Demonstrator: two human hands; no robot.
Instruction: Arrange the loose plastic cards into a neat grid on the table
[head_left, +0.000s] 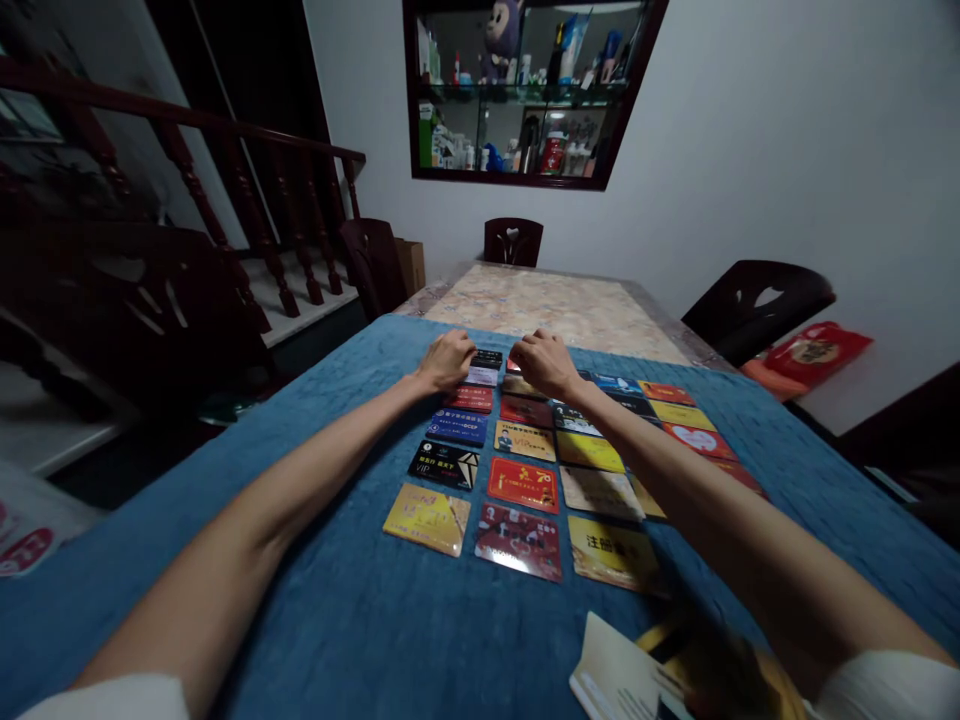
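Cards lie in rows and columns on a blue cloth [322,500]. At the far end of the leftmost column, my left hand [448,360] has its fingers curled at the left edge of a black card [489,358]. My right hand [545,362] is over the far end of the second column, fingers bent and closed, with a bit of a red card [513,366] showing beside them. What the fingertips pinch is hidden. Nearer me are a black VIP card [443,465], a red card [523,485] and a yellow card [427,518]. My right forearm covers part of the right-hand columns.
Loose cards [626,672] lie at the near edge under my right forearm, partly blurred. The marble tabletop [547,300] shows beyond the cloth. Dark chairs [757,305] stand around the table. A red bag [817,350] is at the right, a plastic bag [37,520] at the left.
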